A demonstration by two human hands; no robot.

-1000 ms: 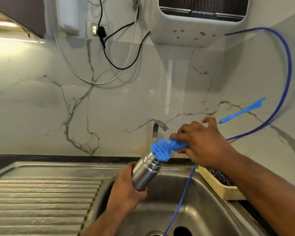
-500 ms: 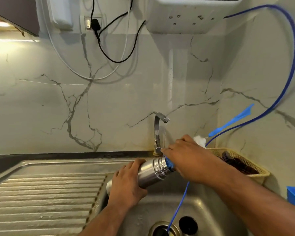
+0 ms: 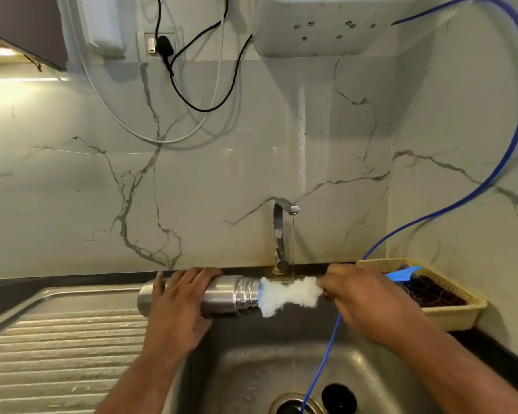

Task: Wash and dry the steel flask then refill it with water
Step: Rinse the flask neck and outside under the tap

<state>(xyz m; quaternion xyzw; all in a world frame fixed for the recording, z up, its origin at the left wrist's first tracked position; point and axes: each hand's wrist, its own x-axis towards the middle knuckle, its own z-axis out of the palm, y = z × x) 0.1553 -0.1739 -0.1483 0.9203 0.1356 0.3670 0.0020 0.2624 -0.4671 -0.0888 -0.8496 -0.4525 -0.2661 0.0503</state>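
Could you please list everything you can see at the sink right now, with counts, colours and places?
steel flask: one, silver, lying level over the sink
bottle brush: one, white bristles, blue handle, at the flask's mouth
tap: one, steel, behind the sink, thin stream running
sink: one, steel, ribbed drainboard to its left
basket: one, yellow, right of the sink
blue hose: one, from the wall unit down to the drain
cables: one black, white ones beside it, on the wall
left hand: grips the flask
right hand: holds the brush
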